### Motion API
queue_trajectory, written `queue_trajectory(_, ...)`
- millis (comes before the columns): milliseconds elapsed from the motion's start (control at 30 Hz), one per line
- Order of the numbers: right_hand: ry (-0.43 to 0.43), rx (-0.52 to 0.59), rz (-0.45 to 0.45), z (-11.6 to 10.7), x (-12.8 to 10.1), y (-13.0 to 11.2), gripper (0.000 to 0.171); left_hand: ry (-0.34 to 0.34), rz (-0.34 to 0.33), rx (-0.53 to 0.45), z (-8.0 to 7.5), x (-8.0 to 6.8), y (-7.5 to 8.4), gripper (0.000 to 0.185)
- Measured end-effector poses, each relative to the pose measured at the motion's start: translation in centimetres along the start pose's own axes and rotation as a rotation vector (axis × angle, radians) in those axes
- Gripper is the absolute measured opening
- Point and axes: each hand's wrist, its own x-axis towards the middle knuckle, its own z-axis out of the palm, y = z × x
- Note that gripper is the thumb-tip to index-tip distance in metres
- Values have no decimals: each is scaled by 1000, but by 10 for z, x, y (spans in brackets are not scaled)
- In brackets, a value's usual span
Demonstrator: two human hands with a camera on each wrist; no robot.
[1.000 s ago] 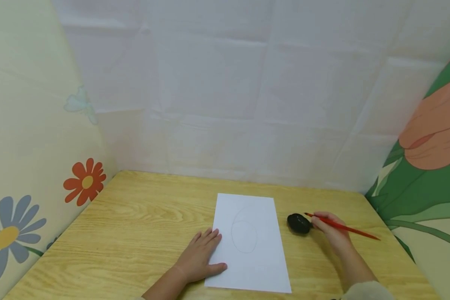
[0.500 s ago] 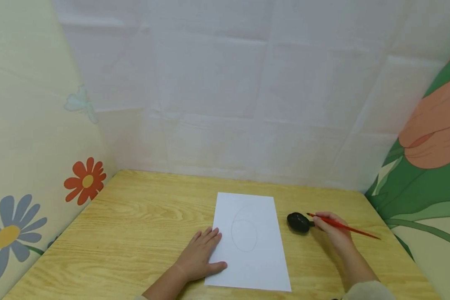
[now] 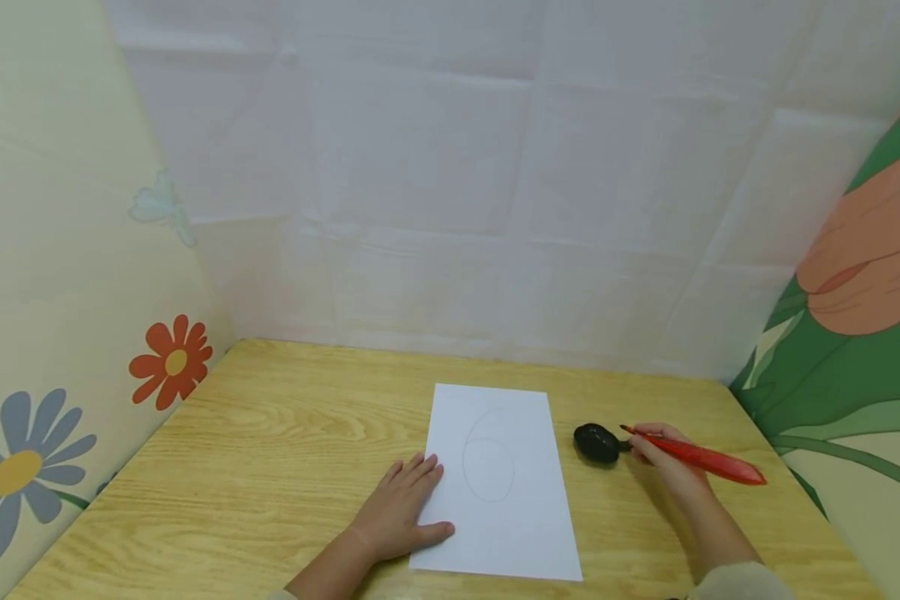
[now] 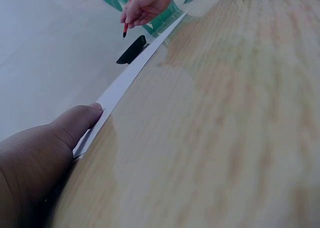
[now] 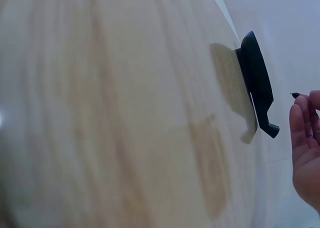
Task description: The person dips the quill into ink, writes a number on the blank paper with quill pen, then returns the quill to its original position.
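A white sheet of paper (image 3: 528, 517) lies on the table, bearing faint thin lines: an oval and a curve above it. My left hand (image 3: 397, 512) rests flat on its left edge, fingers straight and thumb spread; the thumb (image 4: 80, 120) shows on the paper in the left wrist view. My right hand (image 3: 671, 462) pinches a slim red pencil (image 3: 690, 452), dark tip pointing left and off the table. Just left of that hand sits a glossy black oval thing (image 3: 597, 443) with a short bent stub, its profile (image 5: 257, 70) seen in the right wrist view.
The wood-grain table (image 3: 307, 417) ends at a creased white cloth (image 3: 420, 167) behind. Flower-printed cloth (image 3: 45, 250) stands along the left side, and tulip-printed cloth (image 3: 870, 275) along the right.
The pencil tip has shifted slightly right, away from the black oval thing. The pencil's back end now looks wide and blurred, as if swinging. My left hand has stayed in place on the paper.
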Motion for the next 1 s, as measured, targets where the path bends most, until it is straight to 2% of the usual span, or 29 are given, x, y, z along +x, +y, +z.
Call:
queue_trajectory(167,-33,-3,-9,-2,0,-1,13,0,2,9,1,0,-1,85)
queue_trajectory(367,-45,-47,-9,-3,2,0,22,2,4,10,1,0,-1,85)
queue_trajectory(500,-57,-61,-37,-6,1,3,20,5,7,2,1,0,-1,85)
queue_trajectory(567,-65,-47,-99,-7,0,5,14,8,10,0,2,0,-1,85)
queue_trajectory(633,-82,7,-215,-8,-2,8,12,12,13,4,2,0,-1,85)
queue_trajectory(733,-150,159,-433,-8,-5,12,29,17,16,6,3,0,-1,85)
queue_trajectory(800,-230,302,-532,-8,-6,14,39,20,18,8,3,-1,-2,85)
queue_trajectory(833,-265,370,-556,-8,-5,13,42,21,18,7,3,-1,-2,85)
queue_trajectory(867,-280,390,-565,-8,-6,13,44,21,18,7,3,-1,-2,85)
queue_trajectory(933,-284,404,-560,-10,-7,13,44,22,18,4,3,-1,-2,85)
queue_trajectory(1000,-261,349,-540,-12,-8,12,44,23,18,1,3,-1,-2,85)
